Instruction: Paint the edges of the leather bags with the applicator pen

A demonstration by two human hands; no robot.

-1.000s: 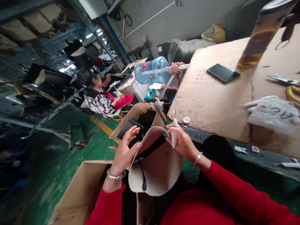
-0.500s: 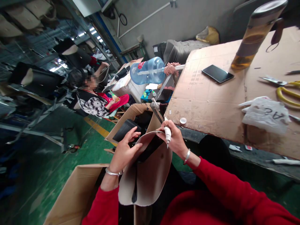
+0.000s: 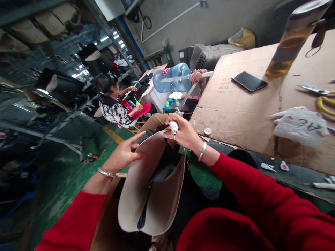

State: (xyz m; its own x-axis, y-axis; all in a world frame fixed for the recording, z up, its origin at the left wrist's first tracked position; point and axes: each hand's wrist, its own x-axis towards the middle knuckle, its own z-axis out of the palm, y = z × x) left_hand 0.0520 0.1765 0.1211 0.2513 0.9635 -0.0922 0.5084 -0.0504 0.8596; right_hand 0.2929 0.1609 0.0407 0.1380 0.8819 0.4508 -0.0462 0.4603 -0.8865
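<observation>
Now: a white tube at the bag's top edge

Right fingers are curled tight around a small white tube. Its tip points down and almost touches the top edge of the tan bag, just under the right hand. The left hand is open. Its fingers lie flat on the outside of the bag, and one finger points along the edge toward the tube. The right hand is the closer one to that edge. The bag hangs long, from the hands down to the person's lap. Behind the hands is a brown box. To the right is the desk, with a tiny white cap and a dark phone.
</observation>
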